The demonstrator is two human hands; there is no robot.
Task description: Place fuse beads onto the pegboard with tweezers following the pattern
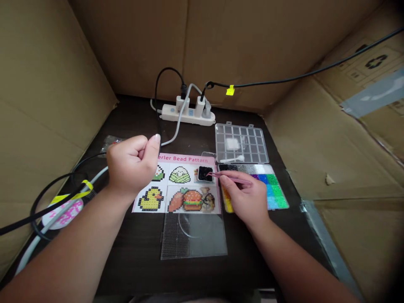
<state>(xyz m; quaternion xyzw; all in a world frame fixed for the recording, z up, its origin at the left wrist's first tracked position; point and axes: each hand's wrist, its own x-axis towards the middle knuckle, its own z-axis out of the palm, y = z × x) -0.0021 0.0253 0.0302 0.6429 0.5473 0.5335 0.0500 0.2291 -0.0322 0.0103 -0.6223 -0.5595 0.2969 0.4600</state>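
Note:
My right hand [249, 200] is closed around pink tweezers [235, 178]. Their tips reach the near side of a small square tray [199, 180] filled with black beads [205, 173]; whether a bead sits between the tips is too small to tell. My left hand [134, 164] is held up in a fist over the left side of the bead pattern sheet [164, 192], and nothing shows in it. A clear pegboard [194, 235] overlaps the sheet's lower edge, covering the carrot and burger pictures. Beneath my right hand lies a sorted bead box [274, 191].
The box's clear lid [261, 145] lies open behind it, with a white scoop [236, 159] on it. A white power strip [189, 115] with plugs stands at the back. Cables [38, 219] run along the left, over a pink-and-white round item [67, 214]. Cardboard walls [221, 50] enclose the table.

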